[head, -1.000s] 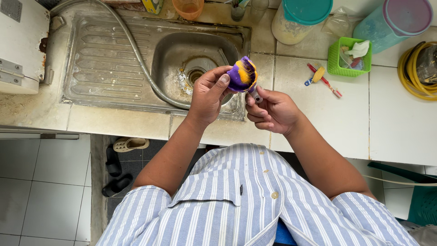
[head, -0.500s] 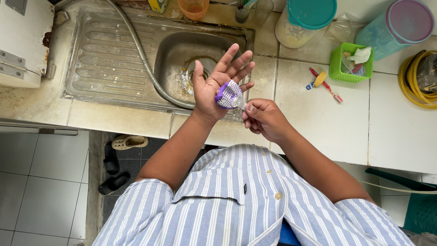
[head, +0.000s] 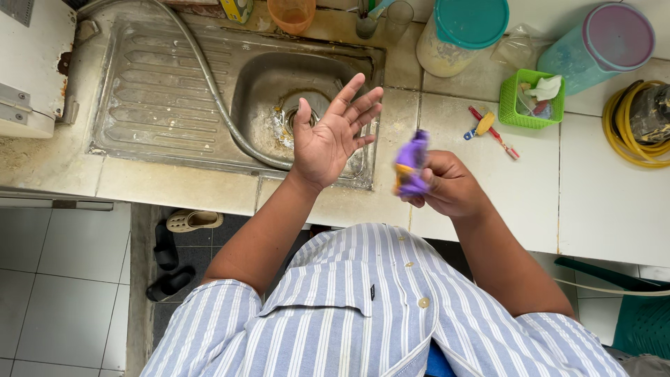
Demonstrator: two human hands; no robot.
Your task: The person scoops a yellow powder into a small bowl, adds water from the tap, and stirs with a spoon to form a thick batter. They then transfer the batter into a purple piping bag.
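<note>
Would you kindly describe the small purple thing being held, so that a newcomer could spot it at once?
Start at the steel sink set in the tiled counter. Just right of its basin, above the striped shirt, the right hand grips a small purple object with a yellow-orange patch. It is blurred, but nothing else near the open, empty left hand is purple.

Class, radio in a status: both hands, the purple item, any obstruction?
Left hand open, empty, over steel sink. Right hand grips small purple-and-yellow object. Nothing between them.

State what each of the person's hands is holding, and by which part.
The right hand grips a small purple-and-orange object, blurred, by its lower right side. The left hand is open and holds nothing.
</note>
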